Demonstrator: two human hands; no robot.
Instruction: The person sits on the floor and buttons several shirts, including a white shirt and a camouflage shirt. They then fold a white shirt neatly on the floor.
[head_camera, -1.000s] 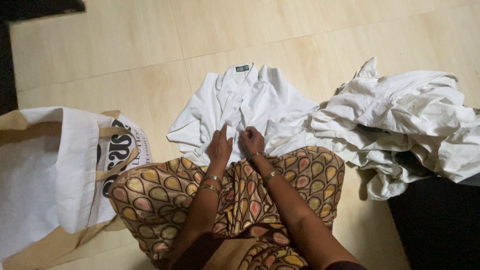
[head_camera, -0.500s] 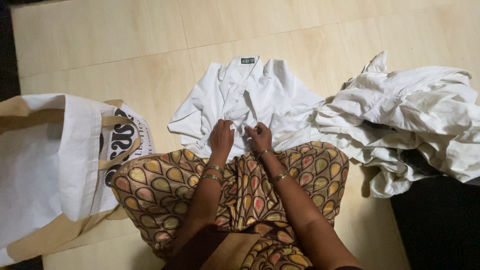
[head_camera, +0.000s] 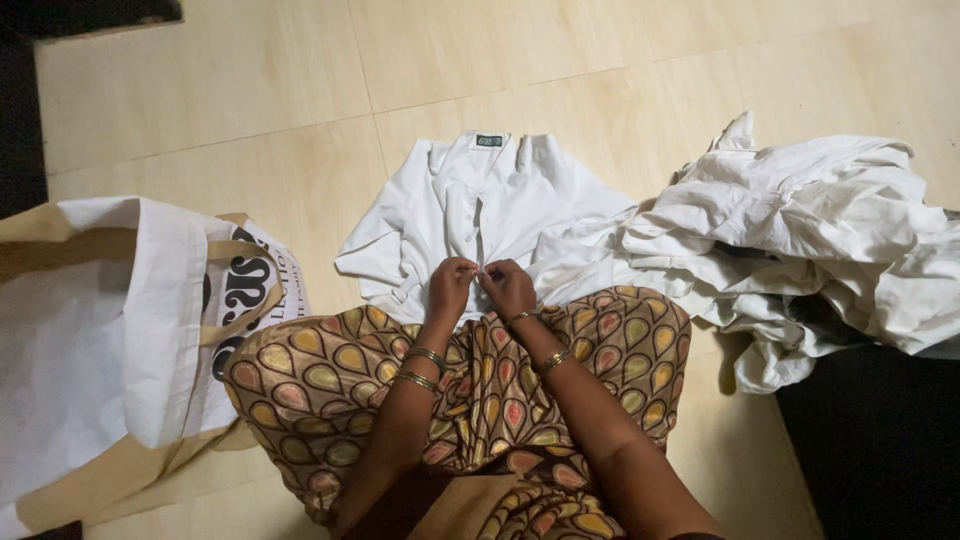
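White shirt (head_camera: 480, 215): spread flat on the pale tiled floor (head_camera: 250, 90) directly ahead of the seated person, collar at the far end, front opening running down the middle toward the lap. Collar label (head_camera: 490, 141): small dark rectangle sewn inside the neckband, at the top centre of the garment. Left hand (head_camera: 450, 288): at the lower front edge of the shirt, fingers curled and pinched on the cloth at the opening; thin gold bangles on the wrist. Right hand (head_camera: 508, 287): just beside the left, fingertips touching it, likewise closed in a pinch on the same edge of the shirt; whatever small part lies between the fingertips is too small to tell. Patterned skirt (head_camera: 330, 385): brown and ochre cloth with teardrop shapes in yellow, red and green, covering the knees and overlapping the shirt's hem. Heap of white clothes (head_camera: 800, 230): crumpled pile to the right, its nearest folds touching the shirt's sleeve. Cloth bag (head_camera: 110, 340): to the left, lying open on the floor, white panels with tan trim and tan handles, bold black printed lettering on the side facing the skirt. Dark surfaces border the floor at far left and lower right.
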